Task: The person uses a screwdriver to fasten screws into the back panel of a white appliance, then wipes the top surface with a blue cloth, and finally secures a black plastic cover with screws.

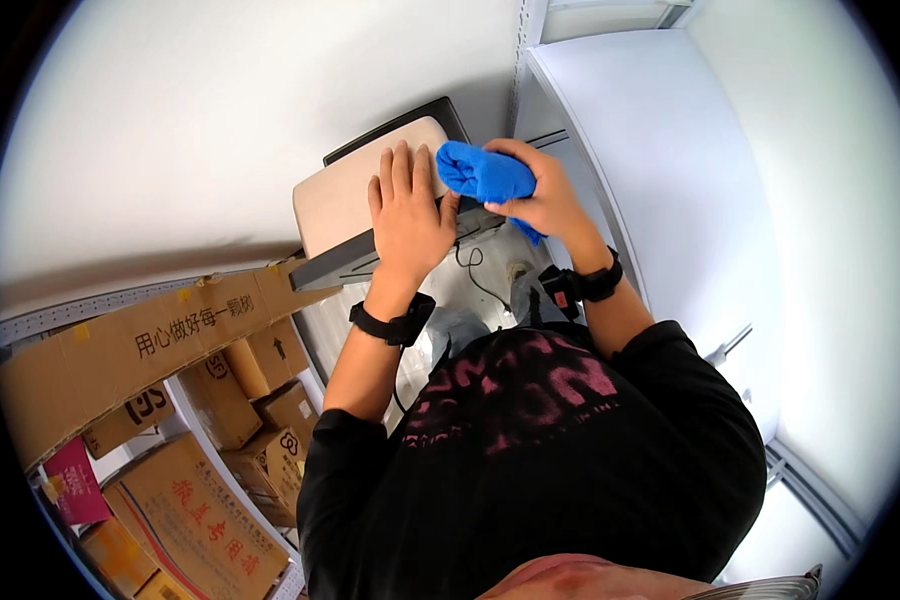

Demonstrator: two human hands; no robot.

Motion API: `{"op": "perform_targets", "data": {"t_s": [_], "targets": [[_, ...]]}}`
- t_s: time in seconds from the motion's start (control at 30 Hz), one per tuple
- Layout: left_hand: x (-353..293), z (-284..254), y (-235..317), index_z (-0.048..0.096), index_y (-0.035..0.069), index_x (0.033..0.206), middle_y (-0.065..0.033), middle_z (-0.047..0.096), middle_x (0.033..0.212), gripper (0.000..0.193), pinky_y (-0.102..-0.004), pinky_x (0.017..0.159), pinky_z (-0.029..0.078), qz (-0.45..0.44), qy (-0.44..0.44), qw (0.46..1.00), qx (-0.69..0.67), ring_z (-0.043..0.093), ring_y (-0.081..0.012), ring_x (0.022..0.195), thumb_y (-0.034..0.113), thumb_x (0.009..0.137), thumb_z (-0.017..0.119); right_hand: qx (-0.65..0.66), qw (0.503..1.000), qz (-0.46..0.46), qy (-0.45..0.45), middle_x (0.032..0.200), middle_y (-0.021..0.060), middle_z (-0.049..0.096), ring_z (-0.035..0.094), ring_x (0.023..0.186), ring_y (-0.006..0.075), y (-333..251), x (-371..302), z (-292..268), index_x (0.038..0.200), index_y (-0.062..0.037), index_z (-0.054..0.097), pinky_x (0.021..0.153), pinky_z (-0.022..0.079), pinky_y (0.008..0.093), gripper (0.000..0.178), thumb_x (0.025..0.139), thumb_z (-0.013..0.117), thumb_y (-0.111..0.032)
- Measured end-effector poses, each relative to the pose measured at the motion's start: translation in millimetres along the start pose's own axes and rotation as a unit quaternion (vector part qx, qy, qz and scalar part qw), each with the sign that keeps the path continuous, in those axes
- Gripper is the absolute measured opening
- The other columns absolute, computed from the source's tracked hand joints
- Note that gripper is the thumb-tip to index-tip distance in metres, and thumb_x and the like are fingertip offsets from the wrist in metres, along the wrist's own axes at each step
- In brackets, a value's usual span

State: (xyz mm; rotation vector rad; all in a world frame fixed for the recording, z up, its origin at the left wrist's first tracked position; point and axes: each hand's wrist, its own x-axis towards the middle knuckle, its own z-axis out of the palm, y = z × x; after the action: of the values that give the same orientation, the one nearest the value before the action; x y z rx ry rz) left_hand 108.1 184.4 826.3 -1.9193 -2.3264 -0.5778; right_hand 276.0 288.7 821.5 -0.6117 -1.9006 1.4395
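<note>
Blue cloth: in the head view, the bundled blue cloth [485,172] is in your right hand [545,195], by the right end of the beige pad [340,190]; whether they touch, you cannot tell.
Cloth's long axis: it runs left to right, dipping slightly rightward, its left end toward the pad; a loose blue bit hangs below your palm.
Right-hand grip: your thumb and fingers pinch around the cloth's right part.
Left-hand grip: your left hand [410,225] lies flat, fingers slightly spread, pinching nothing, tips toward the pad's far edge.
Nearer hand: your left is on the pad's right half; your right sits beyond its right end.
Pad's edges: grey ledge [340,262] along the near edge, dark panel [457,124] behind the far one.
</note>
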Motion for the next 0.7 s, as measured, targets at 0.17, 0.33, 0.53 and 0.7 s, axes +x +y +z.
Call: {"op": "perform_targets", "data": {"t_s": [0.17,0.33,0.53,0.7], "targets": [[-0.9,4.8,10.4,0.041,0.001,0.133,-0.0216,0.037,0.14,0.06,-0.0537,0.105,0.023,-0.029,-0.016,0.998,0.058,0.029,-0.0386,0.132,0.036,0.085,0.051,0.083,0.996,0.014,-0.008,0.106,0.0082,0.061,0.056,0.099,0.0176,18.9,-5.2,-11.0,0.117,-0.0023,0.054,0.089,0.043,0.0312,0.06,0.062,0.079,-0.013],[-0.2,6.5,17.6,0.043,0.001,0.132,-0.0204,0.038,0.139,0.06,-0.0537,0.104,0.023,-0.031,-0.016,0.997,0.075,0.03,-0.0377,0.132,0.038,0.086,0.049,0.215,0.975,0.061,0.005,0.101,0.0055,0.061,0.057,0.093,0.0159,49.7,-3.8,-17.4,0.112,-0.0036,0.057,0.086,0.044,0.0299,0.049,0.069,0.077,-0.015],[-1.2,5.2,20.4,0.04,0.005,0.135,-0.0182,0.037,0.14,0.057,-0.052,0.105,0.024,-0.029,-0.02,0.995,0.095,0.032,-0.0363,0.131,0.038,0.089,0.046,0.26,0.957,0.122,-0.028,0.098,0.0033,0.061,0.055,0.091,0.0132,76.2,-0.1,-18.6,0.111,-0.0015,0.058,0.083,0.043,0.0278,0.04,0.075,0.072,-0.012],[-2.1,6.0,20.2,0.041,0.005,0.135,-0.0184,0.038,0.14,0.057,-0.0523,0.104,0.025,-0.025,-0.013,0.995,0.096,0.033,-0.0367,0.131,0.038,0.089,0.046,0.196,0.952,0.209,-0.108,0.101,0.004,0.062,0.055,0.094,0.0134,99.4,10.2,-21.9,0.117,-0.0008,0.056,0.086,0.042,0.0269,0.042,0.077,0.069,-0.008]]}}
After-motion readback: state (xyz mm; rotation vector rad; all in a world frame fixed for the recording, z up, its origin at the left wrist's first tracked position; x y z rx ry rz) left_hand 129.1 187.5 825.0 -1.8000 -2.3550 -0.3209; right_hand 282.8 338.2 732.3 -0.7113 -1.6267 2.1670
